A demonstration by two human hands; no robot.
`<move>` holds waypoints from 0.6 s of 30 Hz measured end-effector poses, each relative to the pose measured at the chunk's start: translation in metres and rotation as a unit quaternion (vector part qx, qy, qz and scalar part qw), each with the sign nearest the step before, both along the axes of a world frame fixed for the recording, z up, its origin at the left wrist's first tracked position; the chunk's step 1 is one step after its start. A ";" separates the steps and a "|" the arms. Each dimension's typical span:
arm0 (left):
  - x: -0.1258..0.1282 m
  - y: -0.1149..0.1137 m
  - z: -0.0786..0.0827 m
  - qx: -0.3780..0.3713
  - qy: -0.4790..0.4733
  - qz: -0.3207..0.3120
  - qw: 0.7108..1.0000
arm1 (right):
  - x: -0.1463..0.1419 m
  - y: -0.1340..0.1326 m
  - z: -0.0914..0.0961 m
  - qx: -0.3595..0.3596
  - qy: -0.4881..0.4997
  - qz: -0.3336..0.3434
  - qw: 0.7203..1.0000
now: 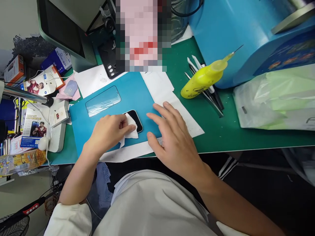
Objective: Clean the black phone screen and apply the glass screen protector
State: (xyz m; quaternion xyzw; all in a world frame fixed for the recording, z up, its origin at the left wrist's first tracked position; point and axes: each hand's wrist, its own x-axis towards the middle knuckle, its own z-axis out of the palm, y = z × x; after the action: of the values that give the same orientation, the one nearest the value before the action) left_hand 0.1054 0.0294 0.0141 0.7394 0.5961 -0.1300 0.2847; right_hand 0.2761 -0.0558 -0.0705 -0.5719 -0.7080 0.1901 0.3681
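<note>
My left hand (110,131) pinches a white tissue (133,132) and presses it onto a smartphone (137,120) with a dark screen. The phone lies flat on a blue mat (147,95), partly covered by the tissue and my fingers. To the right of the phone hovers my right hand (169,137), its fingers spread with nothing in them. Farther up the mat rests a clear screen protector (103,101) with a dark border and whitish streaks across it.
Right of the mat, a yellow needle-tipped bottle (204,78) lies over several thin tools (218,105). Beyond stand a blue machine (233,32) and a plastic bag (278,98). Small boxes (34,127) crowd the left side, below a screen on a stand (61,29). White paper (182,114) lies under the mat.
</note>
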 end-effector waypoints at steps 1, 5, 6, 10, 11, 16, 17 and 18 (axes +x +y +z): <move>0.002 0.001 0.000 0.002 0.002 -0.006 1.000 | 0.000 0.000 0.000 0.002 -0.003 -0.001 1.000; 0.009 0.000 -0.001 0.000 -0.009 -0.029 1.000 | -0.001 0.000 -0.001 0.007 -0.011 -0.008 1.000; 0.008 -0.001 -0.001 -0.001 -0.010 -0.027 1.000 | 0.000 0.000 -0.002 0.006 -0.009 -0.006 1.000; 0.002 -0.003 -0.001 -0.004 -0.014 -0.014 1.000 | 0.000 0.000 -0.003 0.000 -0.006 0.003 1.000; 0.002 -0.004 -0.002 -0.003 -0.013 -0.013 1.000 | -0.001 0.000 -0.003 -0.002 -0.013 0.002 1.000; -0.009 -0.007 0.000 0.008 -0.010 -0.012 1.000 | -0.009 0.000 -0.004 0.006 -0.072 -0.009 0.997; -0.014 -0.008 0.001 0.008 -0.010 -0.003 1.000 | -0.011 0.000 -0.005 0.012 -0.085 -0.012 0.996; -0.019 -0.009 0.003 0.009 -0.009 0.009 1.000 | -0.012 0.000 -0.005 0.017 -0.097 -0.012 0.995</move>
State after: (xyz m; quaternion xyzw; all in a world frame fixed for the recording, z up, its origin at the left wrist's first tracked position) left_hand 0.0861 0.0208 0.0167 0.7380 0.6009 -0.1151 0.2847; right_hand 0.2643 -0.0558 -0.0758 -0.5898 -0.7367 0.1169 0.3095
